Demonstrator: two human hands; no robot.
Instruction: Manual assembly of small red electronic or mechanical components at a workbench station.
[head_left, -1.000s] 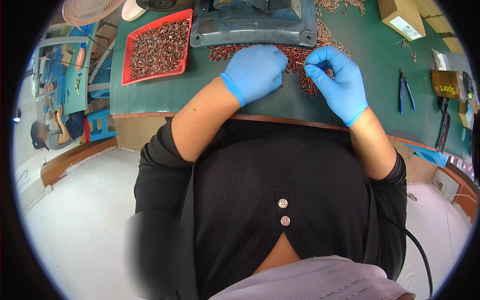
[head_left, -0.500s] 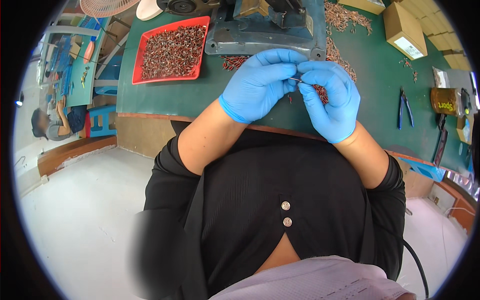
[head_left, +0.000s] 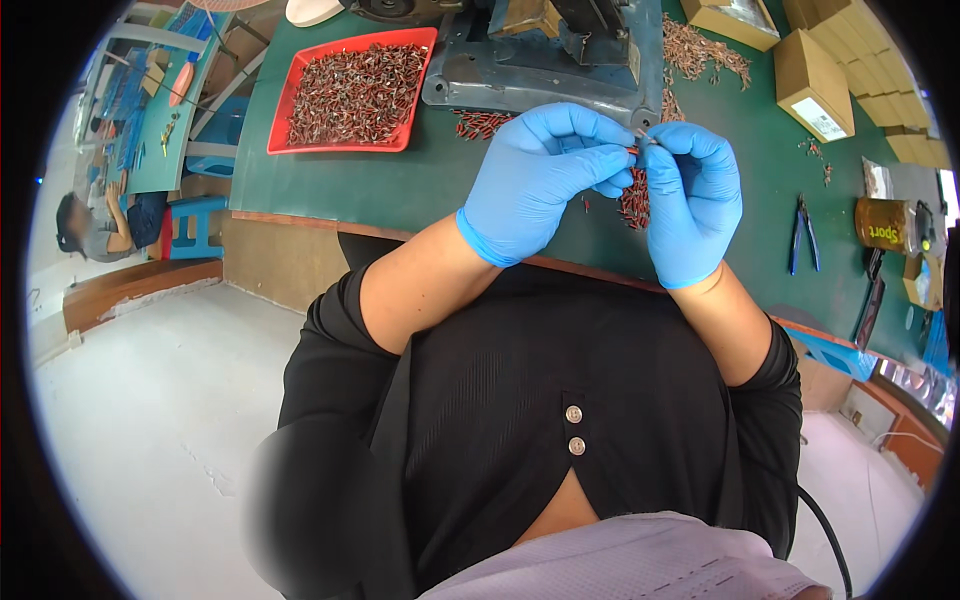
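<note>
Hands meet over one small red part

Bench (head_left: 400, 190) first, green-topped and wide, carrying a grey machine base (head_left: 530, 75) at its far edge and a red tray (head_left: 352, 95) heaped with small reddish pieces to the left; cardboard boxes (head_left: 815, 70) and blue-handled pliers (head_left: 800, 235) sit well off to the right. Left hand (head_left: 540, 180) and right hand (head_left: 690, 200), both in blue gloves, have drawn together since a second ago, when they worked apart over the loose pile (head_left: 633, 200); fingertips now touch, pinched on a small red part (head_left: 636, 150) held above that pile; one piece, I judge, is singled out for fitting.
</note>
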